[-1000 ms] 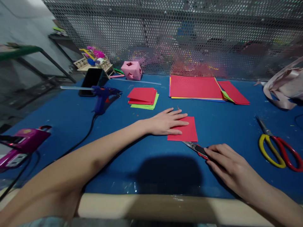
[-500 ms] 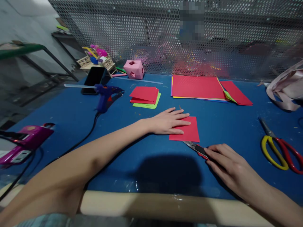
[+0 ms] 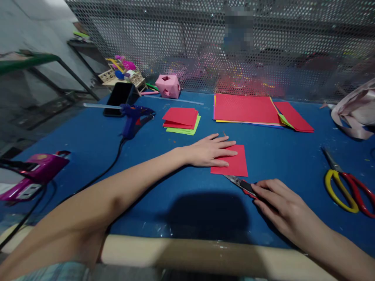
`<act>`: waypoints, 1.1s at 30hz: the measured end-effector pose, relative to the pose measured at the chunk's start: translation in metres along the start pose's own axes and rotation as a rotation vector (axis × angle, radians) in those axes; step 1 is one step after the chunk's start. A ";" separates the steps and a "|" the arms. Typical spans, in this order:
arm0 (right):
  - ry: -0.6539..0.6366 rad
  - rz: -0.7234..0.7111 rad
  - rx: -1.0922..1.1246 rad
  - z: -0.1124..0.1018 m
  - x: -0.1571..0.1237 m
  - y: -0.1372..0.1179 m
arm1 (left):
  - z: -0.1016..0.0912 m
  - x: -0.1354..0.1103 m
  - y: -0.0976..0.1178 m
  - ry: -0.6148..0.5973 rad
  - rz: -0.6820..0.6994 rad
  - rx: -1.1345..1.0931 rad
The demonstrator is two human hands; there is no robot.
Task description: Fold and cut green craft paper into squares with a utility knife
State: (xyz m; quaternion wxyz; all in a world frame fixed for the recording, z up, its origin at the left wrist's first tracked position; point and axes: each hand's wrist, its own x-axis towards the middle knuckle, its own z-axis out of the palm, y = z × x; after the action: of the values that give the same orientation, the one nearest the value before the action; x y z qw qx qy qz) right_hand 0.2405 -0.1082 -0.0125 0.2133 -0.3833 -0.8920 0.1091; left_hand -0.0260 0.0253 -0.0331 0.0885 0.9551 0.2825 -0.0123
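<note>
My left hand (image 3: 209, 150) lies flat, fingers spread, on the left part of a small red paper square (image 3: 236, 164) on the blue table (image 3: 181, 183). My right hand (image 3: 281, 205) rests closed over the handle of a red-and-black utility knife (image 3: 241, 184). The knife's blade tip lies at the square's near edge.
A small stack of red and green squares (image 3: 181, 119) and a pile of larger red sheets (image 3: 249, 109) lie behind. Scissors (image 3: 344, 183) lie at the right. A blue glue gun (image 3: 133, 117), phone (image 3: 118, 103), pink paper cube (image 3: 167, 86) and magenta tool (image 3: 32, 173) sit left.
Both hands stay as they were on the paper and the knife. Only the view has shifted slightly.
</note>
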 end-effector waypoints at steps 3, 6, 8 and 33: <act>-0.021 -0.007 -0.003 0.000 0.001 -0.001 | 0.000 0.000 0.000 -0.002 -0.004 0.009; -0.020 -0.015 -0.004 0.001 0.002 -0.001 | 0.000 0.000 0.001 -0.003 -0.001 0.014; -0.015 -0.014 -0.001 0.001 0.003 -0.002 | 0.000 0.000 0.001 -0.003 0.000 0.013; -0.037 -0.079 -0.022 0.005 0.010 -0.001 | -0.002 0.000 0.002 -0.001 0.003 0.021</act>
State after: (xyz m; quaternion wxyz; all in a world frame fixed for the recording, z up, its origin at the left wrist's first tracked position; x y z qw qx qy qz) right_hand 0.2313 -0.1016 -0.0137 0.1966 -0.3478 -0.9115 0.0979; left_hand -0.0251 0.0242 -0.0311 0.0784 0.9564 0.2810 -0.0154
